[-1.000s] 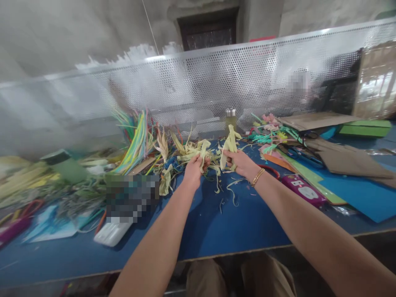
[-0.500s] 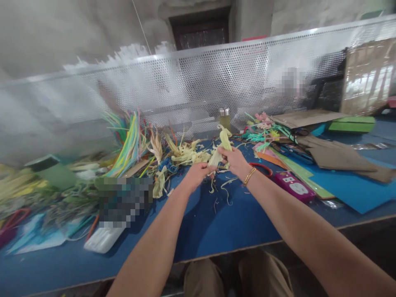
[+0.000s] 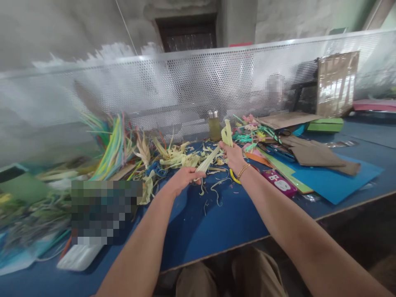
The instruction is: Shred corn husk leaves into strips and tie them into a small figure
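The bare near stretch of the blue bench (image 3: 213, 231) lies between the two forearms. To the left, a white slab (image 3: 82, 255) sits close to the front edge, its far end blurred out. Farther in, the left hand (image 3: 187, 179) has its grip pinched on the lower end of a pale husk strip (image 3: 209, 162). The strip slants up, held above the bench, to the right hand (image 3: 232, 156), whose grip is closed on husk too, with a pale loop rising above the fingers. Thin curled shreds (image 3: 218, 196) lie below.

On the right is a purple case (image 3: 280, 183) with white markings; what it holds cannot be told. On the far left, a green box (image 3: 23, 185) shows a dark mouth, its contents hidden in shadow. Beyond the left hand lies a husk pile (image 3: 179, 156), and left of it a bundle of coloured strips (image 3: 113, 150) stands fanned; its base is hidden. Behind the hands a lidded jar (image 3: 214, 126) stands upright, yellowish-green through its side; whether that is liquid or tinted glass cannot be told. A perforated metal panel (image 3: 185, 90) runs behind everything.
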{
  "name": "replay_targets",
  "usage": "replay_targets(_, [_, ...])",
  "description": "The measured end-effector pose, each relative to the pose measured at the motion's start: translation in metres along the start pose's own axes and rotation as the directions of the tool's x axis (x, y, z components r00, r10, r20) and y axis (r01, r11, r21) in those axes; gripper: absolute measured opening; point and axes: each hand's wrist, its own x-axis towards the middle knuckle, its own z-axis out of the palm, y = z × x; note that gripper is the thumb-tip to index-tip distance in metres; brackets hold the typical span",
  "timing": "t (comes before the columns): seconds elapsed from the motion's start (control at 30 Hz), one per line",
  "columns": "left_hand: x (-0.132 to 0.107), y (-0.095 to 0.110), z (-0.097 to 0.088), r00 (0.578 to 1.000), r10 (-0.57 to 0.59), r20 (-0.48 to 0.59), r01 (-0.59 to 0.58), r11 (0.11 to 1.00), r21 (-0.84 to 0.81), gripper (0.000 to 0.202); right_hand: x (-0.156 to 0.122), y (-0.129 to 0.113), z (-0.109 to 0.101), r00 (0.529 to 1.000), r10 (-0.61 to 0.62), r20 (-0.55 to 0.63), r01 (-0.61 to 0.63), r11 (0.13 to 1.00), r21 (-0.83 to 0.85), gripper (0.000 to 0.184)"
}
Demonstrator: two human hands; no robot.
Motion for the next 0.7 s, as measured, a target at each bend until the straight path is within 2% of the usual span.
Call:
replay_targets(0.3, [-0.006,0.007,-0.005,0.996,-0.088,0.012,0.089,0.993,-0.079,0.030,0.008,0.002,-0.002,0.996,0.082,0.018,-0.084,0.993,0.089,0.024])
replay_targets(0.57, [-0.005,0.003,-0.004,0.993,-0.051,0.107,0.062,0.993,-0.103,0.018,0.011,-0.001,-0.006,0.994,0.110,0.007,-0.110,0.989,0.098,0.030])
replay_targets(0.7, [-0.006,0.003,-0.003,0.981,-0.057,0.187,0.086,0.985,-0.151,0.020,0.013,-0.001,-0.009,0.997,0.082,0.008,-0.082,0.995,0.051,0.034])
